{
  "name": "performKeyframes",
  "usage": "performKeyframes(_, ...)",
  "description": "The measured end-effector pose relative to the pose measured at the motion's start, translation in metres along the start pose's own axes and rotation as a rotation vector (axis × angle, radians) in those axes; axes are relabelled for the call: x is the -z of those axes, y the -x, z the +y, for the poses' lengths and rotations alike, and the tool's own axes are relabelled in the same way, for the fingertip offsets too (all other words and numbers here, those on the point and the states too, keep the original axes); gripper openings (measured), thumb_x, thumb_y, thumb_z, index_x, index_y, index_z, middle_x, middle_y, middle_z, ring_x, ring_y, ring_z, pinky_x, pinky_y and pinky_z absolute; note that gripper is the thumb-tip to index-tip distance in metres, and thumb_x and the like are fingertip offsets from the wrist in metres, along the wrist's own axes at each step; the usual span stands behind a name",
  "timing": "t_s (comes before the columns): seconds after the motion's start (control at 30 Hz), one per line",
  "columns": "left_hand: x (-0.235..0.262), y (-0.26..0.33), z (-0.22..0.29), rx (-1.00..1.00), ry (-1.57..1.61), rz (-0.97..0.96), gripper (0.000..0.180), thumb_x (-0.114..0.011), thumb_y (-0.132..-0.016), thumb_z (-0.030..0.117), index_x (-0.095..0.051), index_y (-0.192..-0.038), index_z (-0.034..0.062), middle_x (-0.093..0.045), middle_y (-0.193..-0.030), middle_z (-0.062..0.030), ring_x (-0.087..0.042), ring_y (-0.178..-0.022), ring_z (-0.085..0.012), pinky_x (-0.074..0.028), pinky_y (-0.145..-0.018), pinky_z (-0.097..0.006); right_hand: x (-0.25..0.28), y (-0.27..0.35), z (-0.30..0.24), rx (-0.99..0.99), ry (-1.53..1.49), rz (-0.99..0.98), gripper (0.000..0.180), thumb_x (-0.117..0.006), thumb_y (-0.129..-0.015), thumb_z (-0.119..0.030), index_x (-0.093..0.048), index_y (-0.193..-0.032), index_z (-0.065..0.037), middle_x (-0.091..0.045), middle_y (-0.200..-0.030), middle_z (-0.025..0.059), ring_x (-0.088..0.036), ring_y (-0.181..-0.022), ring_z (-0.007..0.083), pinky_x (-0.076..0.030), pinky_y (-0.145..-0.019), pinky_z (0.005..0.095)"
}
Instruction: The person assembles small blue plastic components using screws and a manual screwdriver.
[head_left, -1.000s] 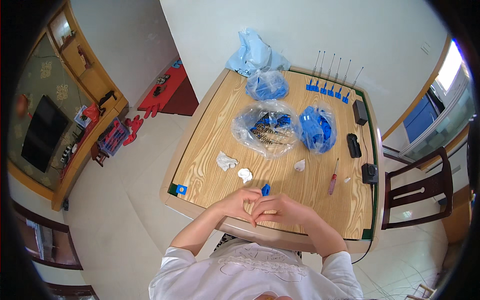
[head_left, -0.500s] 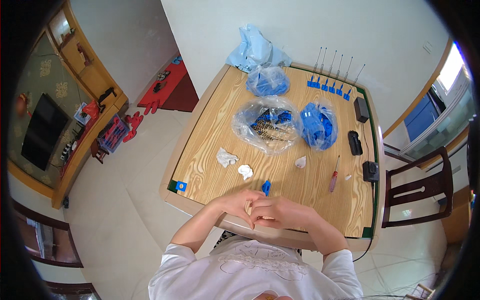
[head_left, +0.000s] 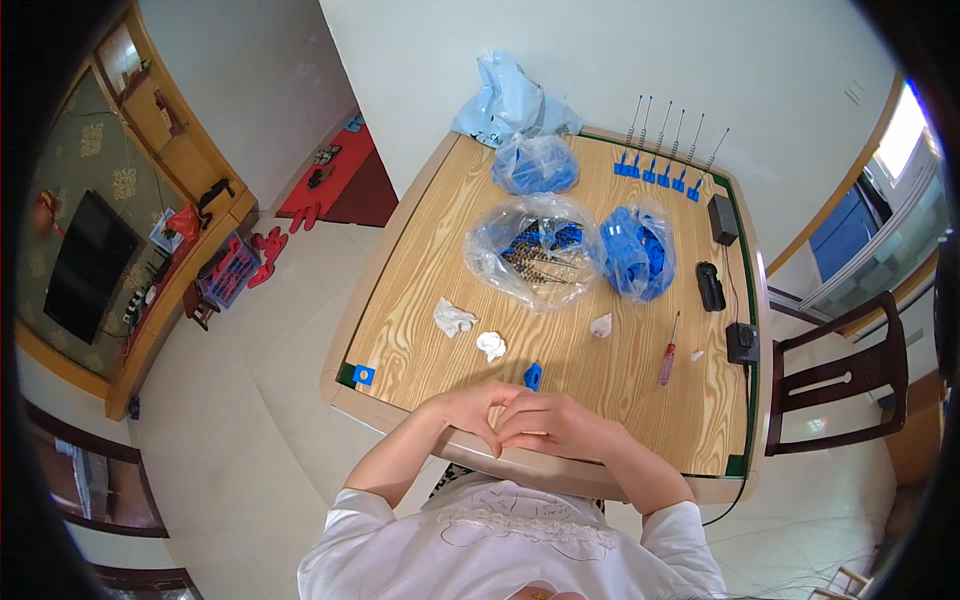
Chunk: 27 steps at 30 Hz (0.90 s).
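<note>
At the near edge of the wood-grain table [head_left: 400, 345], the left hand [head_left: 468, 408] and right hand [head_left: 562, 422] meet with fingers curled together; whether either grips anything, I cannot tell. A blue plastic piece [head_left: 533, 375] sits just beyond their fingers. Farther off are an open clear bag [head_left: 487, 262] of spring rods and, touching its right side, a bag of blue parts [head_left: 637, 260]. A screwdriver [head_left: 666, 365] lies to the right, well apart from the hands.

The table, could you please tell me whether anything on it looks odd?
Two crumpled white scraps lie loose, left of the blue piece near the right hand, looking untidy against the neat row of blue-based rods.
</note>
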<state>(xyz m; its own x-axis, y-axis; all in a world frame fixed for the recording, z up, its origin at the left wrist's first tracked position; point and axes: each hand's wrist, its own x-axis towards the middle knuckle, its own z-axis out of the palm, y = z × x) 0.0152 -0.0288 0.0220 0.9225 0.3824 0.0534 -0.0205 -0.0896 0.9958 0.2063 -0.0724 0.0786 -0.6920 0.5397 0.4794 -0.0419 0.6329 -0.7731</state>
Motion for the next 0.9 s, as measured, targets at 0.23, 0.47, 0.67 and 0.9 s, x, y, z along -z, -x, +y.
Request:
performKeyframes(0.23, 0.011, 0.020, -0.030, 0.067, -0.006, 0.383, 0.032, -0.074, -0.072, 0.010, -0.062, -0.101, 0.0021, -0.061, -0.087, -0.0014, -0.055, -0.080, -0.0082, -0.044, -0.071, -0.023, 0.018, 0.029, 0.042, -0.301, 0.139, 0.147, 0.011, -0.069, -0.077, -0.012, -0.064, -0.085, -0.005, -0.062, -0.087, 0.0079, -0.060, -0.083, 0.0284, -0.048, -0.072, 0.0380)
performKeyframes(0.47, -0.004, 0.022, -0.064, 0.163, -0.193, 1.020, 0.014, -0.064, -0.084, 0.009, -0.064, -0.096, 0.0023, -0.062, -0.082, 0.0000, -0.054, -0.071, -0.0059, -0.043, -0.064, -0.019, -0.011, 0.050, 0.096, -0.523, 0.585, 0.244, 0.054, -0.076, -0.066, -0.022, -0.050, -0.109, -0.003, -0.053, -0.100, 0.0150, -0.051, -0.100, 0.0330, -0.042, -0.085, 0.0393)
performKeyframes(0.67, -0.034, -0.006, -0.074, 0.117, -0.006, 0.987, 0.026, -0.065, -0.083, 0.008, -0.058, -0.108, 0.0009, -0.062, -0.086, -0.0028, -0.056, -0.076, -0.0070, -0.046, -0.069, -0.020, -0.020, 0.044, 0.107, -0.450, 0.482, 0.316, 0.057, -0.075, -0.065, -0.014, -0.048, -0.113, -0.002, -0.052, -0.100, 0.0152, -0.053, -0.096, 0.0328, -0.044, -0.083, 0.0385)
performKeyframes(0.9, -0.029, -0.025, -0.080, 0.036, 0.117, 1.060, 0.033, -0.060, -0.085, 0.002, -0.052, -0.116, -0.0017, -0.063, -0.095, -0.0068, -0.061, -0.083, -0.0106, -0.050, -0.072, -0.023, -0.010, 0.030, 0.098, -0.497, 0.045, 0.419, 0.039, -0.069, -0.076, -0.009, -0.050, -0.110, -0.003, -0.055, -0.097, 0.0111, -0.057, -0.091, 0.0236, -0.047, -0.079, 0.0325)
